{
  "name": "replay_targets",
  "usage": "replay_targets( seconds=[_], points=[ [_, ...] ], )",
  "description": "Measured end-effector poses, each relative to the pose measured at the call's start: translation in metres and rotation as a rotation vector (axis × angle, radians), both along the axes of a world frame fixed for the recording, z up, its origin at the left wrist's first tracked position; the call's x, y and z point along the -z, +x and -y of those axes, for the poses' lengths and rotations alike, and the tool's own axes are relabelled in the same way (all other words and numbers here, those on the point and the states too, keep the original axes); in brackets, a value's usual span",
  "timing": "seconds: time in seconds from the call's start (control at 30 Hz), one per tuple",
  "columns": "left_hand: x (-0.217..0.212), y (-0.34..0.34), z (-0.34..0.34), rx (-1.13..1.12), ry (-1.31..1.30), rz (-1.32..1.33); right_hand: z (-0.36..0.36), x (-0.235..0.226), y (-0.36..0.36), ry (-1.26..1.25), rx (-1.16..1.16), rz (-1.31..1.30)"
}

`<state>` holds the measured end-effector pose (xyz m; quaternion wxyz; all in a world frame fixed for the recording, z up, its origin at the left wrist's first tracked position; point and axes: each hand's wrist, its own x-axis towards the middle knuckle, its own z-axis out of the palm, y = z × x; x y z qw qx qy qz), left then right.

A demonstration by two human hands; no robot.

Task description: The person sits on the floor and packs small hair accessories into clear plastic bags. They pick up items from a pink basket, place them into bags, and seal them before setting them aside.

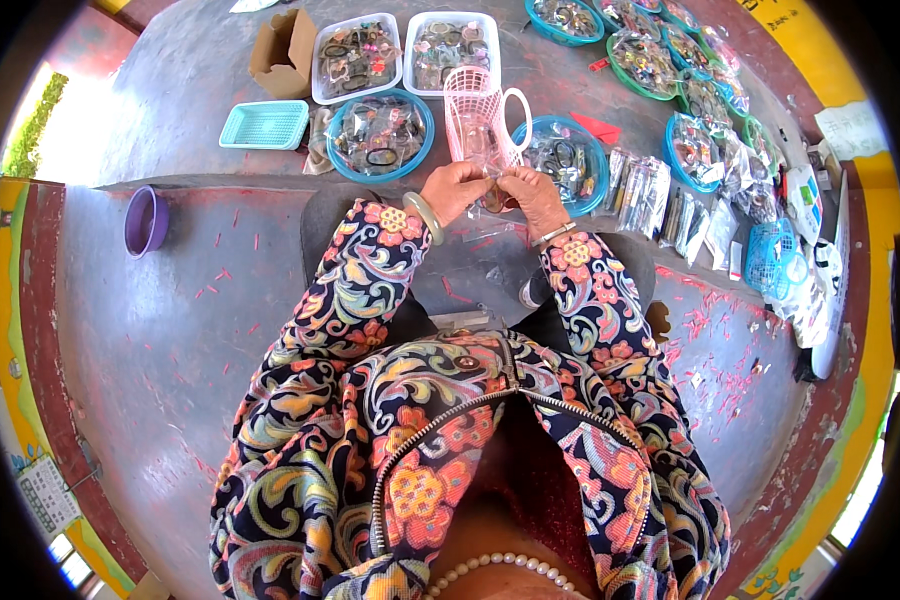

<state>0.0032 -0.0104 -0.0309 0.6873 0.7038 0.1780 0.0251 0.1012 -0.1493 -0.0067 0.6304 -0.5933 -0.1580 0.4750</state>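
My left hand (pixel 452 192) and my right hand (pixel 536 197) meet in front of me, fingers pinched on a small clear plastic bag (pixel 492 200). Something dark shows in the bag, too small to make out. Just beyond my fingertips is a pink perforated basket (pixel 464 95) with a looped white-pink handle, and clear plastic shows inside it. To its left sits a round blue basket (pixel 425 112) of bagged hair ties; on the right, partly behind my right hand, another blue basket (pixel 604 180) holds similar packets. A pale bangle circles my left wrist, a thin one my right.
Two white tubs (pixel 318 78) of packets, a cardboard box (pixel 283 55) and a turquoise tray (pixel 263 126) stand farther left. A purple bowl (pixel 146 222) is on the lower floor. Several filled baskets (pixel 642 62) and bagged bundles (pixel 638 190) crowd the right. Pink scraps litter the floor.
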Motion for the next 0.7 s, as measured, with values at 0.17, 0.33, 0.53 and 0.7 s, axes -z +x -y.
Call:
replay_targets(
  seconds=[0.17, 0.33, 0.53, 0.7],
  points=[
    [-0.008, -0.003, 0.002, -0.073, -0.217, 0.063, -0.003, -0.002, -0.005, 0.038, 0.097, -0.019],
    [-0.024, -0.007, -0.004, -0.251, -0.318, -0.026, 0.0, 0.012, -0.009, 0.001, 0.026, 0.008],
    [-0.012, -0.002, -0.005, -0.368, -0.439, 0.065, 0.006, -0.002, 0.018, -0.063, 0.156, 0.375],
    [-0.012, -0.003, -0.008, -0.494, -0.344, 0.023, 0.011, -0.006, 0.031, -0.371, 0.214, 1.019]
  ],
)
